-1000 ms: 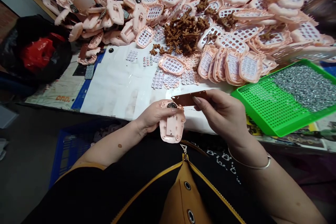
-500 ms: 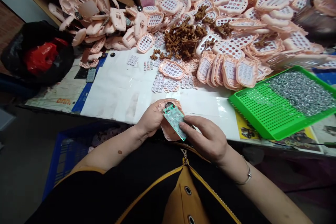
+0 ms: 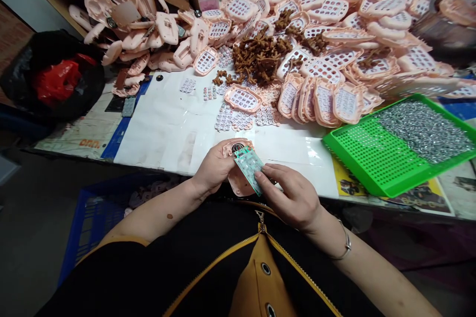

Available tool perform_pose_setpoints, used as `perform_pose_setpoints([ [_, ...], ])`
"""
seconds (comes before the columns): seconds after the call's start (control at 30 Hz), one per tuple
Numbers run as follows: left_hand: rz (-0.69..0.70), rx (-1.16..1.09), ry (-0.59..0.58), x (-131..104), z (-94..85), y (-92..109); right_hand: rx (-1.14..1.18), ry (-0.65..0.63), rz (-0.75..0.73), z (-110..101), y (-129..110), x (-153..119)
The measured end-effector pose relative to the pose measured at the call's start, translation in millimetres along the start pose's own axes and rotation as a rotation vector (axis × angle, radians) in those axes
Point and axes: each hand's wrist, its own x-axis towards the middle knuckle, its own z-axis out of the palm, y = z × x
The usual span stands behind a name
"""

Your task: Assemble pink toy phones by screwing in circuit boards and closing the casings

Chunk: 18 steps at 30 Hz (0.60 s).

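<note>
Over the front edge of the table, my left hand point(image 3: 216, 168) is closed around a pink plastic shell point(image 3: 240, 184). A round black part with a ring, probably a small speaker point(image 3: 237, 148), sits at the shell's far end. Lying slantwise above the shell is a green circuit board point(image 3: 250, 171). The fingers and thumb of my right hand point(image 3: 292, 193) pinch the board's right edge. Part of the shell is hidden under the board and my fingers. Beyond my hands lie a pink keypad shell point(image 3: 243, 98) and white button sheets point(image 3: 243, 121).
Pink shells point(image 3: 327, 10) are heaped across the back, with brown moulded pieces point(image 3: 260, 52) among them. A green basket point(image 3: 357, 163) of small metal screws stands at right. More shells fill a box point(image 3: 130, 15) at left, near a black bag point(image 3: 22, 69). A blue crate point(image 3: 92, 218) is below.
The circuit board has shifted slightly towards the far end of the shell and tilted a little. Both hands keep their hold, and the round black part shows more.
</note>
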Motion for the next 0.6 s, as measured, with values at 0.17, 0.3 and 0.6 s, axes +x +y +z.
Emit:
perform_pose_setpoints([
  [0.17,-0.008,0.003,0.013,-1.7,0.9,-0.9,-0.014,-0.010,-0.010,3.3,-2.0,3.8],
  [0.3,0.032,-0.032,0.043,-4.0,2.7,-0.3,0.000,-0.016,-0.009,4.9,-4.1,6.3],
  [0.6,0.027,-0.032,0.030,-2.1,1.4,-1.1,0.002,0.015,-0.035,5.5,-3.5,4.2],
])
